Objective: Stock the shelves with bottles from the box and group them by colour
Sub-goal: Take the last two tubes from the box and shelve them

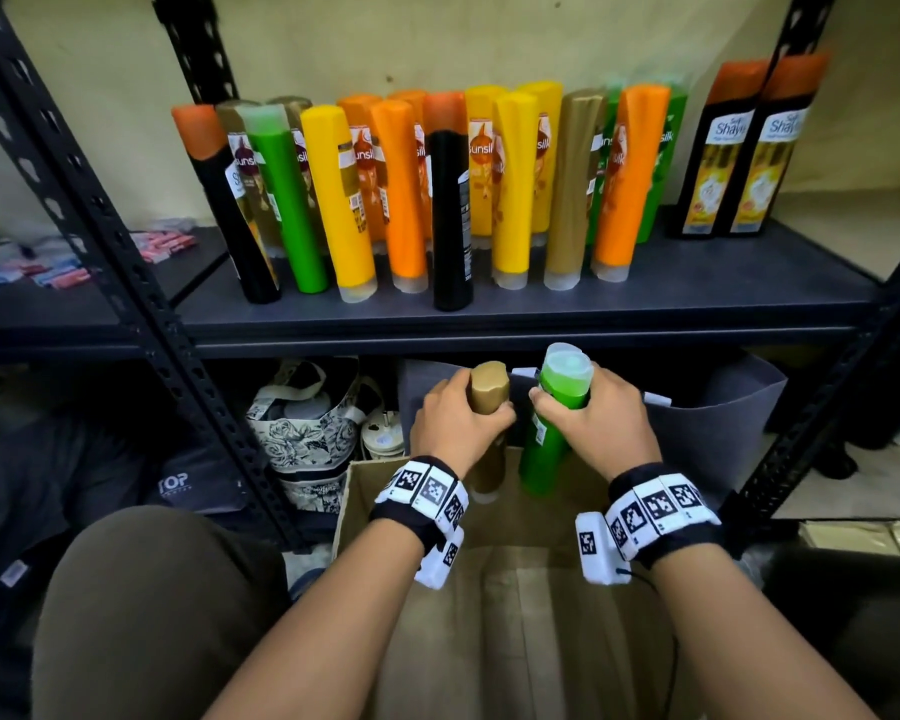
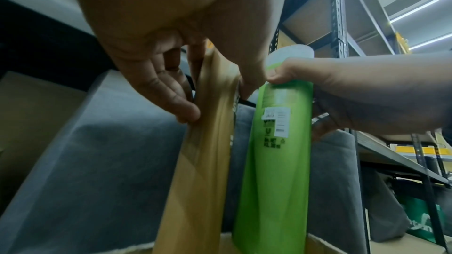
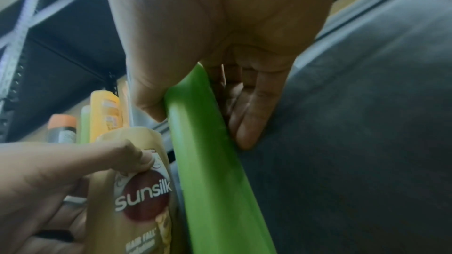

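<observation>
My left hand grips a gold bottle near its top, upright above the cardboard box. Beside it my right hand grips a green bottle with a pale cap, also upright. In the left wrist view the gold bottle and the green bottle stand side by side. The right wrist view has the green bottle and the gold Sunsilk bottle. On the dark shelf stand several bottles in mixed order: black, gold, green, yellow, orange.
Two black bottles with orange caps stand apart at the shelf's right end. A grey felt bin sits behind the box under the shelf, a patterned bag to its left. Black uprights frame the shelf. My knee is at the lower left.
</observation>
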